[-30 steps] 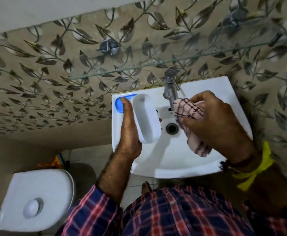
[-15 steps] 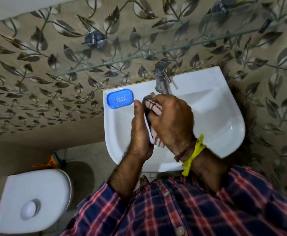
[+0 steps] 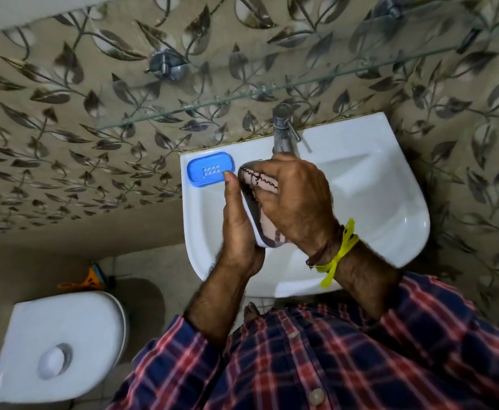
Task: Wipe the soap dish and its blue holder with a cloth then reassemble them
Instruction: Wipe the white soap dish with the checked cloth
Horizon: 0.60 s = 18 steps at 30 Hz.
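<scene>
The blue holder [image 3: 209,169] with its slotted middle lies on the back left corner of the white sink [image 3: 390,202]. My left hand [image 3: 237,229] holds the white soap dish [image 3: 254,223] on edge over the basin; only a thin strip of its rim shows. My right hand [image 3: 295,202] grips a pink cloth with dark lines [image 3: 260,180] and presses it into the dish, hiding most of it.
A metal tap [image 3: 283,134] stands at the back of the sink, just beyond my right hand. A glass shelf [image 3: 242,96] juts from the leaf-patterned wall above. A white toilet with its lid down [image 3: 62,344] sits at the lower left.
My right hand has brought the cloth from over the drain onto the dish in my left hand. The blue holder, half hidden a second ago, now shows whole on the sink corner.
</scene>
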Motion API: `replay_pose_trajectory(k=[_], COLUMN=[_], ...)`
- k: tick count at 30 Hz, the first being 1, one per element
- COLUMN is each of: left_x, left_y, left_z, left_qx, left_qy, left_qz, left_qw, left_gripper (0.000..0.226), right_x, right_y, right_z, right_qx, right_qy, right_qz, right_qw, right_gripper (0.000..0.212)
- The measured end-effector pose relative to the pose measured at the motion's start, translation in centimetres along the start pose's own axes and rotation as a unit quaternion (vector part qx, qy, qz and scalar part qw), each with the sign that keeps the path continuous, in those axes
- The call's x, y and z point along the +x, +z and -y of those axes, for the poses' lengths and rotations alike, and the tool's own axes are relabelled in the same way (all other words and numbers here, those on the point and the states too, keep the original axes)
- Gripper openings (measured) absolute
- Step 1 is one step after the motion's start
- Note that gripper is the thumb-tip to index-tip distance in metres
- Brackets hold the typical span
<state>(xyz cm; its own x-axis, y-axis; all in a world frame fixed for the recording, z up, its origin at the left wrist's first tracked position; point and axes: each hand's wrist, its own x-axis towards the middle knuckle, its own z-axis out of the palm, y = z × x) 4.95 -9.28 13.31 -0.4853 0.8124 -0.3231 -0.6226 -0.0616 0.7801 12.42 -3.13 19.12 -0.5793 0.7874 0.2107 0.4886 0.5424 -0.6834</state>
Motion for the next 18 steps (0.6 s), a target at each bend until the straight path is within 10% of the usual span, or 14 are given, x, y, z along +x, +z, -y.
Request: replay_pose_trajectory(k=[18], left_x=[-0.5], left_y=[-0.3], left_z=[-0.1], left_qx=[-0.006], left_qy=[0.015], left_qz=[0.01], left_qw=[1.0], left_gripper=[0.064], right_x=[-3.1], right_y=[-0.2], right_z=[-0.1], right_qx=[-0.049], right_qy=[-0.012], right_qz=[0.048], right_qw=[0.998], right_gripper=[0.018])
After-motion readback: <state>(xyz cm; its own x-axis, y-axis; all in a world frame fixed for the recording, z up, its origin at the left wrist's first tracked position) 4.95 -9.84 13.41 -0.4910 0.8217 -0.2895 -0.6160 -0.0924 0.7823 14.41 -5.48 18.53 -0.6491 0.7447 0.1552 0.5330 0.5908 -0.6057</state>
